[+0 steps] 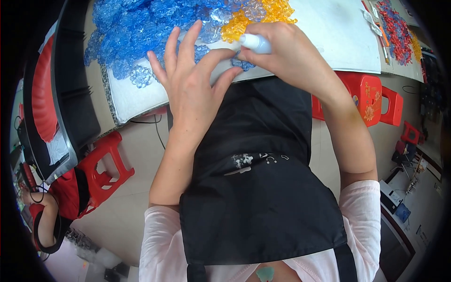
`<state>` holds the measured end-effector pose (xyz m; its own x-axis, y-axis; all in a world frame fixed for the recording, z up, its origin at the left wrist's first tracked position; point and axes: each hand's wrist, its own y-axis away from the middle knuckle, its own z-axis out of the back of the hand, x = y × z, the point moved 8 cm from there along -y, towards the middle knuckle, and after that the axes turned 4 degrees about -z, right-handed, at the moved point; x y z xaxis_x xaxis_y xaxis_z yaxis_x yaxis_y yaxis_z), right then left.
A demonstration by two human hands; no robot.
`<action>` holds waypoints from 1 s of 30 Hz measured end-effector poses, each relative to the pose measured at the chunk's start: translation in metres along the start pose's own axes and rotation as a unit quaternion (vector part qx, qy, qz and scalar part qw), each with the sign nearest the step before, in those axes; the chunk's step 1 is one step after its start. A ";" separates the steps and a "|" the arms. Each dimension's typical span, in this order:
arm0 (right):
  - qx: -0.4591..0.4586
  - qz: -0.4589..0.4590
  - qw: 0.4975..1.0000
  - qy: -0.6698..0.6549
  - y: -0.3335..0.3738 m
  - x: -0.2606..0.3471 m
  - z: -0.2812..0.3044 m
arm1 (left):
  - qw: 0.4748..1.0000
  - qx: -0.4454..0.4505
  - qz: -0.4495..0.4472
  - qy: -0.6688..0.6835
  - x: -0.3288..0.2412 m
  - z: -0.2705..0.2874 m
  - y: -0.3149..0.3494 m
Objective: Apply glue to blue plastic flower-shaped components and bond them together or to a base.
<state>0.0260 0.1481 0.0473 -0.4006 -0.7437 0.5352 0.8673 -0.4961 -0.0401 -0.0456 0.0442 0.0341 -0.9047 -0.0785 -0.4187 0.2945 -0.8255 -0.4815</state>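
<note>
My left hand [190, 82] is at the table's near edge, its thumb and index finger closed on a small blue translucent beaded piece [244, 64]. The other left fingers are spread. Just above that piece, my right hand [286, 51] grips a small squeeze bottle [258, 43] with a white tip and a pale bluish body. Its tip points to the left, beside a group of amber beaded pieces [235, 27]. A large heap of blue translucent beaded pieces [136, 30] lies beyond my left hand, with a clear pale cluster [141, 76] near its front.
A white sheet [338, 37] covers the tabletop. At the left stands a black rack with a red ribbed object [43, 89]. Red stools [105, 164] are below the table, another [371, 98] at right. Red and blue pieces [396, 35] lie far right. Another person's arm [47, 216] shows lower left.
</note>
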 end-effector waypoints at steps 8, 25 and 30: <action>0.003 -0.043 0.991 -0.123 0.009 -0.015 0.002 | 1.000 0.000 -0.012 -0.003 0.002 -0.001 0.000; -0.115 0.021 0.993 -0.010 0.054 -0.019 0.023 | 0.986 0.017 0.037 -0.159 0.009 0.028 0.009; -0.233 -0.087 0.965 0.083 0.074 -0.095 0.074 | 0.997 0.061 -0.014 -0.055 -0.016 0.011 0.004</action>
<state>0.1502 0.2153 0.0561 -0.6031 -0.6734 0.4275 0.5708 -0.7388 -0.3584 -0.0337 0.0358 0.0477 -0.9423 -0.1087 -0.3167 0.2346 -0.8892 -0.3928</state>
